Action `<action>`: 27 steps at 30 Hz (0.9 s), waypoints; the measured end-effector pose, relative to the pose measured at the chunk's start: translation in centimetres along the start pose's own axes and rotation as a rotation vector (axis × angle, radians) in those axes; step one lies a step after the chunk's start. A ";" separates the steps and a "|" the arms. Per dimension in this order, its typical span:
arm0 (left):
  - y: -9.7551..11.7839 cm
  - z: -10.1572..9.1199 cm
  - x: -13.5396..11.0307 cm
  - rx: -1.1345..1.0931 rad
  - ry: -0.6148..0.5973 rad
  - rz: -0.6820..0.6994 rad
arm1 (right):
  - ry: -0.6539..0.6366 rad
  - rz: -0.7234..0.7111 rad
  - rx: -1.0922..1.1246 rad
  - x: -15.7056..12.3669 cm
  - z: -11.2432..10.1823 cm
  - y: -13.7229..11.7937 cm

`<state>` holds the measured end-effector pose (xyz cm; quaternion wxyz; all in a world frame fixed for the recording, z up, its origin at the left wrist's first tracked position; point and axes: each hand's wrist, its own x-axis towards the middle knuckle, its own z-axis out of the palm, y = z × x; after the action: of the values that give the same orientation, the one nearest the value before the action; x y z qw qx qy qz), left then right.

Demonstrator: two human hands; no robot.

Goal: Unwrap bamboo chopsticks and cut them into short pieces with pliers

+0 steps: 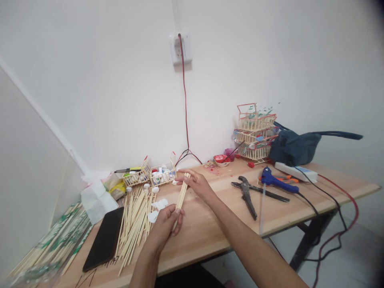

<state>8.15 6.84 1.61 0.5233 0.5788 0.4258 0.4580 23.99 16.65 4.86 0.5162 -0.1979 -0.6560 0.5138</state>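
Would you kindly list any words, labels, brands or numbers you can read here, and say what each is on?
Nothing is legible.
Green print on the chopstick packets: too blurred to read.
Dark pen marks on the table edge beside the phone: not readable.
Blue label on the power strip: too small to read.

A wooden table (pixel 210 228) carries loose sticks (pixel 135 220) and a black phone (pixel 105 239) at nine o'clock. Pliers (pixel 247 194) and a blue glue gun (pixel 277 182) lie at three o'clock.
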 end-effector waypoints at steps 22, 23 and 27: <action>7.1 -5.6 -1.2 0.983 -0.031 0.015 | -0.293 -0.280 -0.531 -0.4 -0.6 -1.5; 7.7 -5.7 -1.2 0.997 -0.058 0.017 | -0.363 -0.275 -0.583 -0.5 -0.4 -1.5; 9.4 -5.8 -0.4 0.979 -0.133 0.061 | -0.582 -0.100 -0.710 -1.1 0.0 -1.0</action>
<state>2.56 6.90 11.11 0.2026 0.7969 0.5394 0.1813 24.73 15.40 5.25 0.2350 -0.1779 -0.9178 0.2660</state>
